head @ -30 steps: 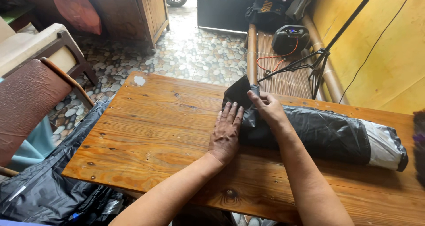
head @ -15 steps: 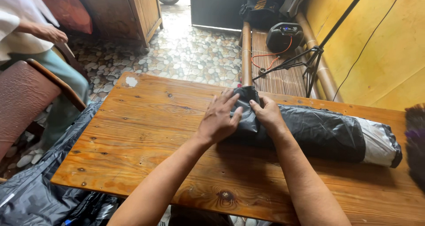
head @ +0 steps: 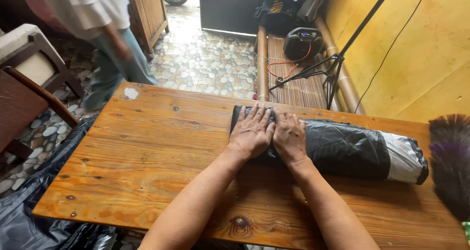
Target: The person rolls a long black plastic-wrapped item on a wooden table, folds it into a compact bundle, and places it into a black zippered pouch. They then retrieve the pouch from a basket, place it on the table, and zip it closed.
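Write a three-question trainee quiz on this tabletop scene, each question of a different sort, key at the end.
1. True or false: both hands lie flat, side by side, on the black plastic bundle.
2. Which end of the bundle do the left hand and right hand press? A. the end with the white patch B. the all-black end C. neither, they hover above it
3. Fill in: at the table's right edge lies a dark ____.

Key
1. True.
2. B.
3. Brush, a feathery duster-like one.
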